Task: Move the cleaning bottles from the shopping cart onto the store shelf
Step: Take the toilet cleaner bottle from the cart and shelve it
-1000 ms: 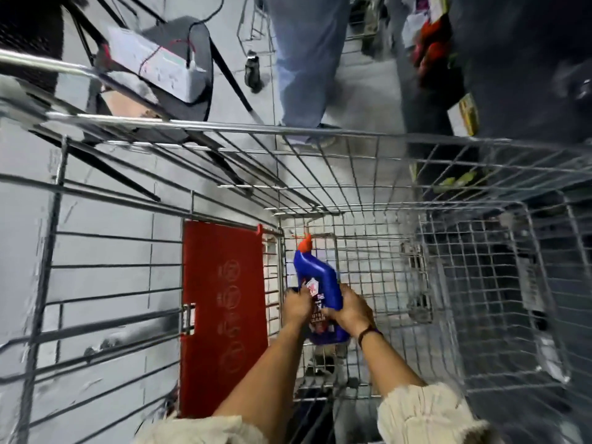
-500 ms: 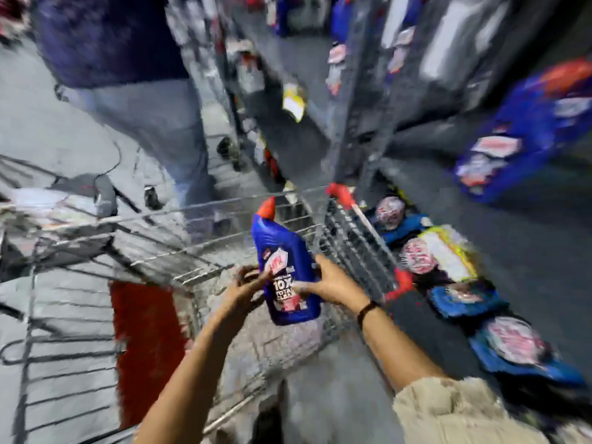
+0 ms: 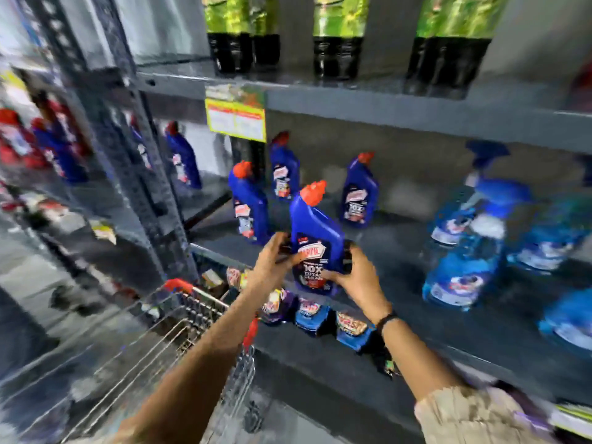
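I hold a dark blue cleaning bottle [image 3: 315, 238] with an orange-red cap upright in both hands. My left hand [image 3: 270, 267] grips its left side and my right hand [image 3: 360, 278] its right side and base. The bottle hovers over the front of the grey middle shelf [image 3: 400, 251]. Three like bottles stand on that shelf behind it: one at the left [image 3: 250, 203], one further back [image 3: 284, 168] and one to the right [image 3: 360, 193]. The wire shopping cart [image 3: 179, 328] is at the lower left, below my left forearm.
Light blue spray bottles [image 3: 464, 245] crowd the right of the same shelf. Black bottles with green labels [image 3: 339, 33] stand on the shelf above, with a yellow price tag [image 3: 235, 118] on its edge. Packets [image 3: 320, 312] fill the lower shelf. A dark upright post [image 3: 128, 149] stands left.
I lifted the blue bottle out of the cart with both hands and swung it up and right. It went from inside the cart to the shelf front.
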Demonstrator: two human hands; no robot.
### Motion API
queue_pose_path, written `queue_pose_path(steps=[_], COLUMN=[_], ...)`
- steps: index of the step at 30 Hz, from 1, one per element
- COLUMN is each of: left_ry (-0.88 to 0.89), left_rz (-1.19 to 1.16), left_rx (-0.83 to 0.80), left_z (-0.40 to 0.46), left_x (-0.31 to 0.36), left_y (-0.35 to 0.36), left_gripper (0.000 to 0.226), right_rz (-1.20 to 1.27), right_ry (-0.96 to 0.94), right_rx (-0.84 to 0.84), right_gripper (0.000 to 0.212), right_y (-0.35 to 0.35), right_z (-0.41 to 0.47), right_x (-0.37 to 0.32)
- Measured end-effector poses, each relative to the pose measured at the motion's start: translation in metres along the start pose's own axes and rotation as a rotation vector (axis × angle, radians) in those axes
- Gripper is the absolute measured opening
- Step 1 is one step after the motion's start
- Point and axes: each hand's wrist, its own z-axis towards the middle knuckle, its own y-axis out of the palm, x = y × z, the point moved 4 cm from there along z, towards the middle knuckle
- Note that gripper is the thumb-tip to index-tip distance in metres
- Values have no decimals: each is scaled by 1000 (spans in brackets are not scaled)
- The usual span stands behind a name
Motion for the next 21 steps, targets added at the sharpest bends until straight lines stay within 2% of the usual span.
queue_pose_path(steps=[2,6,12,14,16,18,21], left_ry=[58,93,30,-27,-43,-22,-31], left_rz=[68,152,111,135,260,340,336], left_rx=[-21,-67,-138,-237,-348,-361,-303], left_z=[20,43,59,63,60,59,66], left_x=[1,0,-22,-36,-50,-59,-60], left_y=[25,55,63,62,64,67,70], left_gripper=[32,33,45,60,71,68,61], right_rz=[-6,-30,0,-12,-41,-76,-111], right_ry=[14,37,103,132,164,174,178], right_rx=[98,186,180,166,162,171,180], right_gripper=[62,64,66,67,65,60,59], right_y=[-13,-19,-14,-13,-8,-2,3], right_z=[8,26,34,32,30,32,43], right_x=[12,38,66,77,89,95,96])
